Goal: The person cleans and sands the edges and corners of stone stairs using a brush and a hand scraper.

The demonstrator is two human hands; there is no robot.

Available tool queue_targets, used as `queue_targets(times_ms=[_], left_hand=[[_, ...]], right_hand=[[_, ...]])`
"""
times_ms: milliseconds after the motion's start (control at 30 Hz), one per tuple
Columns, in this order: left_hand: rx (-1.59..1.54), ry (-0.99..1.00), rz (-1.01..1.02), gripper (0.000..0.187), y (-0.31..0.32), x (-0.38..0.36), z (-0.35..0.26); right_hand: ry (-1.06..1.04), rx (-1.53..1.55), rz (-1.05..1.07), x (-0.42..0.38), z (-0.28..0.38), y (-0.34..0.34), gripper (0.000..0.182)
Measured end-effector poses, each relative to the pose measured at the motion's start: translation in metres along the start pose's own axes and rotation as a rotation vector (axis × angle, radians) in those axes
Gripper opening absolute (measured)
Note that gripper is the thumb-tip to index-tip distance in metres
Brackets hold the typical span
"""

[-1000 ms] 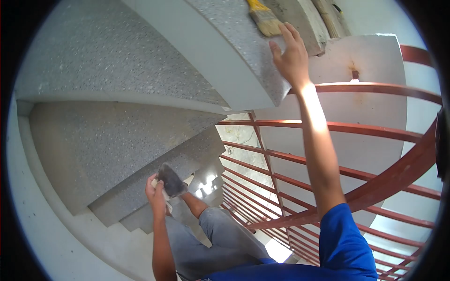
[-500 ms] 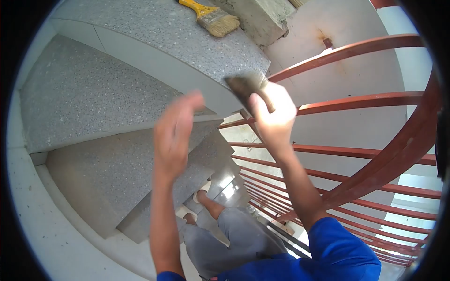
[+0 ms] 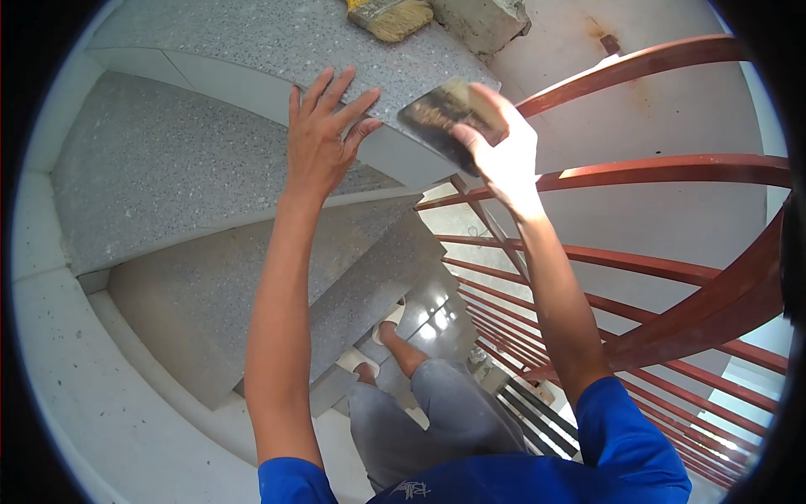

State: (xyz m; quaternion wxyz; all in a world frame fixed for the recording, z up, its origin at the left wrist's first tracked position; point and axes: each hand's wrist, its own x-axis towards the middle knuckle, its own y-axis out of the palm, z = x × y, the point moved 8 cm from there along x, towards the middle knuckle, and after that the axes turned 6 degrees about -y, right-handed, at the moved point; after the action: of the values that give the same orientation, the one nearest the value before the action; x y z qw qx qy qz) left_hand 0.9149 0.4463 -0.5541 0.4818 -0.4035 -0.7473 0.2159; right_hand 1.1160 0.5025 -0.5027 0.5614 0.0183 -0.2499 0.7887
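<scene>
My left hand [image 3: 326, 139] lies with fingers spread on the front edge of the upper speckled stone step [image 3: 252, 50]; nothing is in it. To its right, my right hand [image 3: 508, 151] grips a flat, dark, plate-like tool [image 3: 437, 118] by its handle. The tool is tilted at the right end of the same step edge, above the pale riser [image 3: 403, 160]. Its underside is hidden. A paintbrush [image 3: 393, 18] with a yellow handle and pale bristles lies farther back on that step.
Red metal railing bars [image 3: 663, 172] curve along the right side. A rough concrete block [image 3: 483, 25] stands behind the brush. Lower winding steps [image 3: 193, 294] descend toward my feet, and a pale wall ledge [image 3: 101, 378] runs down the left.
My left hand has moved up onto the step edge and spread its fingers. The tool in my right hand has turned, showing more of its flat face. The view has shifted slightly.
</scene>
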Motion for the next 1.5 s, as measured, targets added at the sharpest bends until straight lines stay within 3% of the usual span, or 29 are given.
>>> queue_targets(times_ms=[233, 300, 367, 500, 600, 700, 767, 867, 1067, 1167, 1267, 1367, 1467, 1500], left_hand=[[-0.014, 0.009, 0.000, 0.036, -0.001, -0.001, 0.002], [-0.024, 0.004, 0.005, 0.035, -0.002, -0.002, -0.001], [-0.030, 0.001, 0.016, 0.035, -0.002, -0.002, -0.004], [-0.071, -0.042, 0.003, 0.041, -0.018, -0.028, 0.014], [-0.051, -0.245, -0.074, 0.050, -0.029, -0.078, 0.093], [0.232, -0.443, -0.024, 0.059, -0.040, -0.138, 0.201], [0.402, -0.579, 0.121, 0.064, -0.050, -0.174, 0.275], [0.552, -0.771, 0.270, 0.079, -0.068, -0.205, 0.346], [0.475, -1.428, 0.062, 0.095, -0.117, -0.239, 0.424], [0.239, -1.622, -0.142, 0.098, -0.126, -0.261, 0.461], [-0.027, -1.693, -0.404, 0.089, -0.113, -0.256, 0.447], [0.023, -1.631, -0.584, 0.078, -0.120, -0.221, 0.379], [0.230, -1.630, -0.571, 0.071, -0.123, -0.222, 0.390], [0.250, -1.624, -0.568, 0.072, -0.124, -0.228, 0.397]], right_hand=[[-0.024, -0.017, 0.100, -0.006, -0.005, 0.011, 0.049], [-0.036, 0.022, -0.056, -0.014, 0.002, 0.004, 0.050], [-0.091, -0.195, -0.005, -0.034, 0.015, 0.008, 0.050], [0.118, -0.144, 0.242, -0.099, 0.012, 0.035, 0.029], [0.244, -0.215, 0.264, -0.143, -0.029, 0.038, 0.025], [0.352, -0.181, 0.307, -0.166, -0.084, 0.045, 0.024], [0.177, -0.419, 0.341, -0.155, -0.089, 0.054, 0.021], [-0.156, -0.452, 0.288, -0.130, -0.070, 0.086, 0.023], [-0.441, -0.682, 0.357, -0.082, -0.054, 0.160, 0.027], [-0.470, -0.749, 0.390, -0.094, -0.055, 0.166, 0.031], [-0.295, -0.899, 0.530, -0.116, -0.101, 0.166, 0.037], [-0.330, -0.971, 0.634, -0.122, -0.115, 0.172, 0.043], [-0.462, -0.834, 0.505, -0.113, -0.063, 0.175, 0.035], [-0.301, -0.729, 0.448, -0.112, -0.068, 0.171, 0.030]])
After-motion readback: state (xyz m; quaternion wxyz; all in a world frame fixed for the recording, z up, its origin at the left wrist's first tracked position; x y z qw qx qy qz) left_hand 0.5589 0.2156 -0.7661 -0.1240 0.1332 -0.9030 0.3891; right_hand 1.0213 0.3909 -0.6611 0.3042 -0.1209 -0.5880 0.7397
